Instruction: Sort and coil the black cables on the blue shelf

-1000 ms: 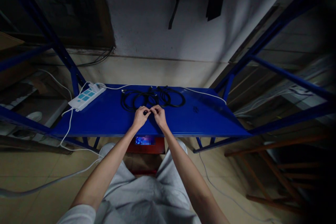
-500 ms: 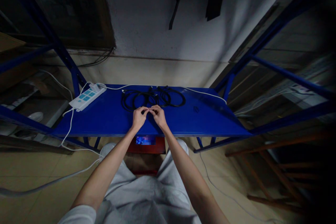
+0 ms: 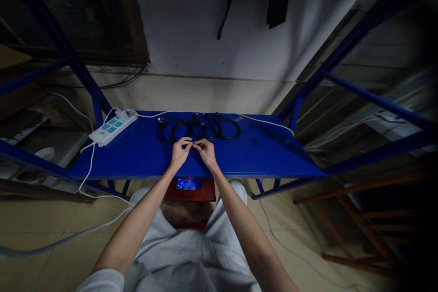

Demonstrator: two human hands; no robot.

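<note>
Over the front half of the blue table [image 3: 239, 157], my left hand [image 3: 180, 151] and my right hand [image 3: 205, 151] meet fingertip to fingertip. Both are closed in a pinch. A tiny dark thing shows at the fingertips, too small to name. Just beyond my hands lie coiled black cables [image 3: 230, 128], their loops side by side and partly overlapping. One cable end has a light metallic connector [image 3: 159, 119]. To the right of the coils is a little cluster of thin dark pieces [image 3: 254, 142] on the tabletop.
A white power strip [image 3: 111, 128] with blue sockets sits at the table's left end. Its white cord [image 3: 89, 171] hangs over the edge; another white cable [image 3: 263, 120] runs along the back. Blue frame posts [image 3: 297, 112] rise at the sides. A red-brown stool [image 3: 205, 195] stands below.
My fingers have shifted slightly, and the left finger and thumb have a somewhat changed bend. The cables and the dark pieces lie as before; the view has moved a little.
</note>
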